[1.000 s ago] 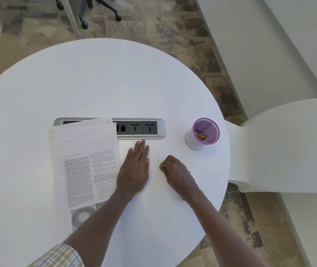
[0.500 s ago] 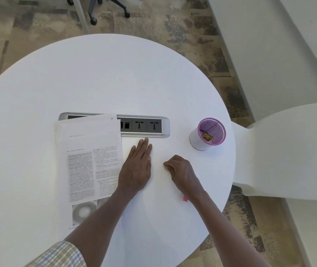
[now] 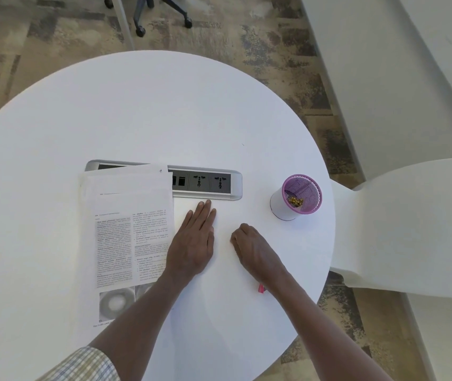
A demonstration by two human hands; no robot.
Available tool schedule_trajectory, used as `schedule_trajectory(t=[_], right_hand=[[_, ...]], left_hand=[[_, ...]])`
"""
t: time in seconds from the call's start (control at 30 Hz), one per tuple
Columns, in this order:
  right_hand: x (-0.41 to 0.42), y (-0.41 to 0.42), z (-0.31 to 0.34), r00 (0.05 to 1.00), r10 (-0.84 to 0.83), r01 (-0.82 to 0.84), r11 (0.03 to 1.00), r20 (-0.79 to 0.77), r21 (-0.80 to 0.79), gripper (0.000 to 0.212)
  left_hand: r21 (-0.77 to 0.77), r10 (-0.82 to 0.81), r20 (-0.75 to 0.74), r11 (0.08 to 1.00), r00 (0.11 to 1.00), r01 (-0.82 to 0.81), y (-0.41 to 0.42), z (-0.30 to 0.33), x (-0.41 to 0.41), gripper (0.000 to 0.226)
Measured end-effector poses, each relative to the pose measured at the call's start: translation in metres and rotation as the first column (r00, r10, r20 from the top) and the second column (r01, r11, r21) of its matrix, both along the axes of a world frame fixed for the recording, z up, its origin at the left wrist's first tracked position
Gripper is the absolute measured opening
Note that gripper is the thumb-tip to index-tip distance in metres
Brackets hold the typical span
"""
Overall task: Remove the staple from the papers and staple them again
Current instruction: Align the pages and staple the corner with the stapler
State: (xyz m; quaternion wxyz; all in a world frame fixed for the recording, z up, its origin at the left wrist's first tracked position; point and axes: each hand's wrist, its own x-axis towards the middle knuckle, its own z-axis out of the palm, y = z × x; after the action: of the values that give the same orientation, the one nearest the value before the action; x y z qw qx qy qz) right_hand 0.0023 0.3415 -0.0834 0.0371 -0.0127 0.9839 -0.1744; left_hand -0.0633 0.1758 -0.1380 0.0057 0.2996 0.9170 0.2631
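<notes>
The printed papers (image 3: 125,215) lie on the left of the round white table (image 3: 164,111), their top edge over the power strip. A small dark mark sits at their top right corner (image 3: 160,171). My left hand (image 3: 191,243) lies flat on the table, fingers straight, just right of the papers and touching their edge. To its right my right hand (image 3: 255,251) rests on the table with fingers curled under. The end of a pink tool (image 3: 261,288) pokes out beneath that wrist; the rest of it is hidden by the hand.
A recessed power strip (image 3: 208,184) with sockets runs across the table's middle. A purple mesh cup (image 3: 299,196) holding gold clips stands at the right edge. A white chair (image 3: 411,226) is beside the table on the right, and an office chair base (image 3: 161,15) is on the floor beyond.
Both hands stay almost where they were. The pink tool's end has come into sight under my right wrist. The view has shifted slightly.
</notes>
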Motion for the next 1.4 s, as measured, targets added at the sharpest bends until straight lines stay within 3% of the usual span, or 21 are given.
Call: schedule_trajectory(t=[0.2,0.33,0.5,0.77,1.0,1.23,1.4], right_hand=[[-0.006,-0.001,0.039,0.972,-0.229,0.218,0.963,-0.057,-0.161,0.019],[-0.011,0.019,0.075,0.854,-0.495,0.427,0.843,-0.162,-0.327,0.016],[-0.022,0.065,0.09,0.71,-0.68,0.642,0.732,-0.186,-0.227,0.025],[-0.031,0.091,0.085,0.753,-0.641,0.648,0.762,-0.149,-0.009,0.022],[-0.029,0.089,0.087,0.774,-0.61,0.624,0.78,-0.171,0.041,0.026],[-0.025,0.079,0.091,0.737,-0.615,0.644,0.765,-0.281,0.013,0.03],[-0.023,0.06,0.094,0.71,-0.632,0.644,0.761,-0.311,-0.077,0.017]], left_hand=[[0.004,0.006,-0.006,1.0,1.0,-0.006,-0.001,-0.001,0.0,0.048],[-0.004,0.005,-0.003,1.0,1.0,-0.005,0.0,-0.001,0.0,0.048],[-0.004,0.006,0.01,1.0,1.0,-0.006,0.0,-0.001,0.001,0.049],[-0.013,0.001,0.015,1.0,1.0,-0.001,0.0,0.001,0.001,0.049],[-0.028,-0.005,0.043,1.0,0.999,0.007,0.0,0.0,0.0,0.051],[-0.033,-0.01,0.063,0.999,0.998,0.013,-0.001,0.003,0.0,0.052],[-0.054,-0.021,0.104,0.998,0.994,0.027,-0.001,0.006,0.0,0.053]])
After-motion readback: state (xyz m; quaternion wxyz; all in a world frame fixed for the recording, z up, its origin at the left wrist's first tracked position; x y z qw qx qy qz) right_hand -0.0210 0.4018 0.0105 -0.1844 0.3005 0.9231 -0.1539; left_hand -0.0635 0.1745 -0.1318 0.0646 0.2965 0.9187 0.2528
